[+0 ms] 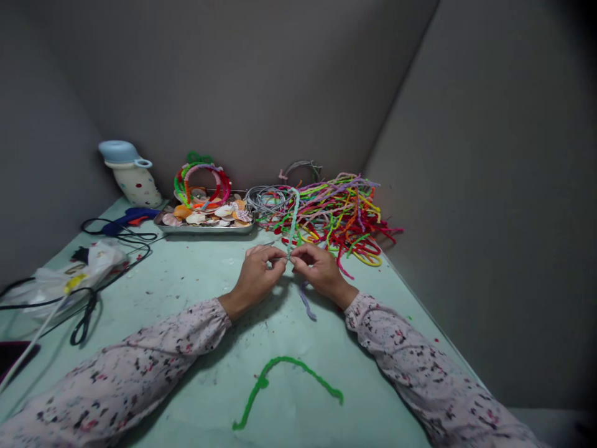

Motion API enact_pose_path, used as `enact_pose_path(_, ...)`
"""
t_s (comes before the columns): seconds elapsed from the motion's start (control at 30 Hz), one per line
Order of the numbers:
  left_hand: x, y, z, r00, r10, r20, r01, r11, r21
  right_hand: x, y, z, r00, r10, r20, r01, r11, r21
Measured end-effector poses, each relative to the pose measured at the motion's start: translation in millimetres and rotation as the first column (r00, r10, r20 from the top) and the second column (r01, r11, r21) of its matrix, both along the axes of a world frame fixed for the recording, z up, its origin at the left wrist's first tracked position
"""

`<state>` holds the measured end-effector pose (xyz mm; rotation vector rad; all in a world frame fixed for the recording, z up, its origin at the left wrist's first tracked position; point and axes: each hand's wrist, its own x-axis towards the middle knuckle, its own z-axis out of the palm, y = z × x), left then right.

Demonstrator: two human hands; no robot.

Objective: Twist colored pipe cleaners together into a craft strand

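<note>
My left hand [259,270] and my right hand [319,269] meet above the middle of the table, thumbs and forefingers pinched almost tip to tip. Between them they grip a mint-green pipe cleaner [295,218], whose long end rises and bends over at the top. A thin grey line, which looks like wire, shows at the left fingertips; its course is partly hidden. Under my right hand a lavender pipe cleaner [306,303] hangs or lies; I cannot tell which. Closer to me, a bent green pipe cleaner [282,359] with a small knob rests on the table.
At the back, a metal tray [205,230] holds shells and colourful wrapped rings [219,183]. Beside it are coiled grey wire [268,200] and a heap of pipe cleaners [345,211]. On the left stand a bottle [135,180], a blue tool [128,219], a plastic bag [93,267] and black cables [86,323].
</note>
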<state>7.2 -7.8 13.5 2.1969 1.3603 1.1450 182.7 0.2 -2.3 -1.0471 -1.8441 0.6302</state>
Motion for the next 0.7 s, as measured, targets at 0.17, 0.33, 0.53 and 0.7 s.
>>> enact_pose_path(0.17,-0.1,-0.4,-1.5,0.999,-0.017,0.033,0.017,1.000,0.000,-0.6,0.5,1.9,1.000,-0.008,0.009,0.008,1.000,0.017)
enact_pose_path(0.33,-0.8,1.2,-4.4,0.991,-0.038,0.127,0.041,0.999,-0.016,-0.7,0.7,0.3,0.999,-0.034,0.020,0.034,0.999,0.016)
enact_pose_path(0.53,-1.0,3.9,-3.8,0.987,-0.052,0.150,0.062,0.996,-0.064,-0.6,1.1,-1.2,0.999,-0.033,0.027,0.032,0.999,0.027)
enact_pose_path(0.7,-0.6,5.6,-4.1,0.985,-0.060,0.162,0.074,0.994,-0.085,-1.3,0.5,-0.5,0.999,-0.033,0.010,0.033,0.999,0.016)
